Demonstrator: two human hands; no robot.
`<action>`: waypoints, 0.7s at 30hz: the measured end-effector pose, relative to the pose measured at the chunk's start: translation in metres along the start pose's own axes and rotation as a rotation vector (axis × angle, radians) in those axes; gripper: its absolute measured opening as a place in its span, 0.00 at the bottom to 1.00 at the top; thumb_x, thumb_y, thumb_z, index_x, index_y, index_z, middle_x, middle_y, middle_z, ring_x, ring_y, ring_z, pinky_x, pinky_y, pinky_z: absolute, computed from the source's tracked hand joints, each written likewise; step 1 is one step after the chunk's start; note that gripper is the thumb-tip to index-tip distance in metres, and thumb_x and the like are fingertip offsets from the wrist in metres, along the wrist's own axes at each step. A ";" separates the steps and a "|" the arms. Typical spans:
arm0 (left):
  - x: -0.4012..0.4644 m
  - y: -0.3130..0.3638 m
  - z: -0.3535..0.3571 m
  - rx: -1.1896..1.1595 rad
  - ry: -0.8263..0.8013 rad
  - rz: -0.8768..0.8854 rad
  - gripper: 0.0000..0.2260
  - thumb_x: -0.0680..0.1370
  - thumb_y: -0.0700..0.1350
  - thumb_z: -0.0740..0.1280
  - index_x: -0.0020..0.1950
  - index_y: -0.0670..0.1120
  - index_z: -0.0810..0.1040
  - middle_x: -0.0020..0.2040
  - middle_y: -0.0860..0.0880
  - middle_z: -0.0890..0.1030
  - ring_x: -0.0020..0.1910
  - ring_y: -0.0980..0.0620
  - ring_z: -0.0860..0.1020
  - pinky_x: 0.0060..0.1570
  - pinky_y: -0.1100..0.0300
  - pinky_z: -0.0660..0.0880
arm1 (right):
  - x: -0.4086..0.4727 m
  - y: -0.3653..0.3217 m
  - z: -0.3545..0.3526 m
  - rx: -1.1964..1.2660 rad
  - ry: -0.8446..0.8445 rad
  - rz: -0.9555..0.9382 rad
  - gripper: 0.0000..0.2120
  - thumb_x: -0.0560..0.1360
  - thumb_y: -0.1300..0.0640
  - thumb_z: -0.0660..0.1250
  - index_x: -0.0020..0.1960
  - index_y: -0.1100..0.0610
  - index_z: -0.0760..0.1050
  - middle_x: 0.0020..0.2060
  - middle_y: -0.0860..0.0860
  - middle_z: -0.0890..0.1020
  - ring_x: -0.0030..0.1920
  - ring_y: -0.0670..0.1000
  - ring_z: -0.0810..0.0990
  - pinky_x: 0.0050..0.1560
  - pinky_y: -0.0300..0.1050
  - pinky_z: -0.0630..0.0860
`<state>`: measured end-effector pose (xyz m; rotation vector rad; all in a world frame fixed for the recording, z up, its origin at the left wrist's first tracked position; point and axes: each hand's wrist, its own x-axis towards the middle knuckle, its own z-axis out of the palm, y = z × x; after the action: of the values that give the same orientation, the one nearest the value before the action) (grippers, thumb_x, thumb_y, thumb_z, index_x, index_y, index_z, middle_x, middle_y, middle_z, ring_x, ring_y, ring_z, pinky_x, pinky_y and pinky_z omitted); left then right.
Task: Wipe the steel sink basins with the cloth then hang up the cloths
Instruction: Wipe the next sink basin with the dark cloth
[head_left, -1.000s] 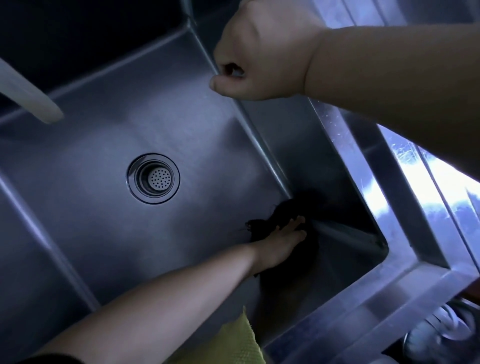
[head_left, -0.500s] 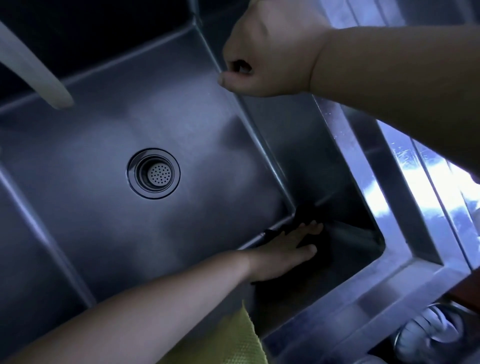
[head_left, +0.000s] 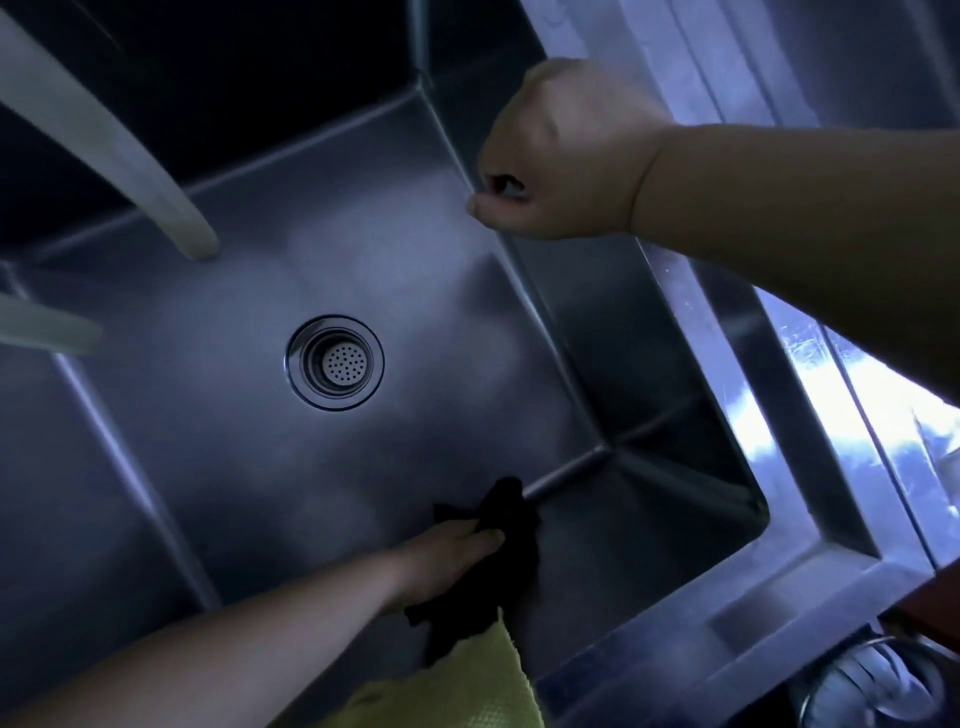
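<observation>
I look down into a steel sink basin (head_left: 218, 426) with a round drain strainer (head_left: 335, 362) in its floor. My left hand (head_left: 449, 564) reaches deep into the basin and grips a dark cloth (head_left: 506, 551) bunched against the near wall, close to the bottom edge. My right hand (head_left: 561, 156) is a closed fist resting on the basin's right rim at the far corner; nothing shows inside it. A yellow cloth (head_left: 467, 686) hangs at the near edge, below my left forearm.
A pale tap spout (head_left: 130, 156) hangs over the basin at upper left, with a second pale bar (head_left: 47, 330) at the left edge. The steel counter ledge (head_left: 841, 415) runs along the right. A round glass or metal object (head_left: 878, 686) sits at the bottom right.
My left hand went from lying flat with fingers spread in the basin's right near corner to gripping the bunched dark cloth, moved left along the near wall. The right fist stays on the rim.
</observation>
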<state>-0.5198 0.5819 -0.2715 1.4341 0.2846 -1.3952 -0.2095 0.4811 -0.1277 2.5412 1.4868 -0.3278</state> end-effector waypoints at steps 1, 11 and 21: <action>-0.004 -0.007 -0.008 -0.029 0.057 -0.008 0.17 0.77 0.58 0.62 0.60 0.51 0.78 0.57 0.47 0.81 0.51 0.55 0.77 0.61 0.52 0.70 | -0.003 0.003 -0.001 0.019 0.054 -0.020 0.24 0.77 0.43 0.50 0.35 0.58 0.73 0.31 0.56 0.77 0.33 0.57 0.71 0.45 0.50 0.72; -0.031 0.039 -0.065 -0.091 0.435 0.282 0.19 0.71 0.68 0.60 0.57 0.62 0.78 0.51 0.65 0.81 0.53 0.67 0.77 0.46 0.73 0.70 | -0.002 0.001 -0.007 0.001 0.033 -0.043 0.22 0.77 0.44 0.52 0.36 0.59 0.72 0.31 0.56 0.77 0.33 0.58 0.72 0.51 0.52 0.72; 0.064 0.035 -0.038 1.295 0.473 0.271 0.31 0.81 0.60 0.45 0.75 0.47 0.34 0.77 0.49 0.36 0.68 0.50 0.24 0.64 0.48 0.21 | -0.003 0.004 -0.001 0.011 0.092 -0.091 0.19 0.78 0.45 0.54 0.34 0.57 0.67 0.29 0.54 0.72 0.32 0.58 0.71 0.45 0.44 0.61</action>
<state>-0.4530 0.5664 -0.3166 2.7211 -0.6419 -0.9500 -0.2075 0.4771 -0.1254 2.5343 1.6413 -0.2348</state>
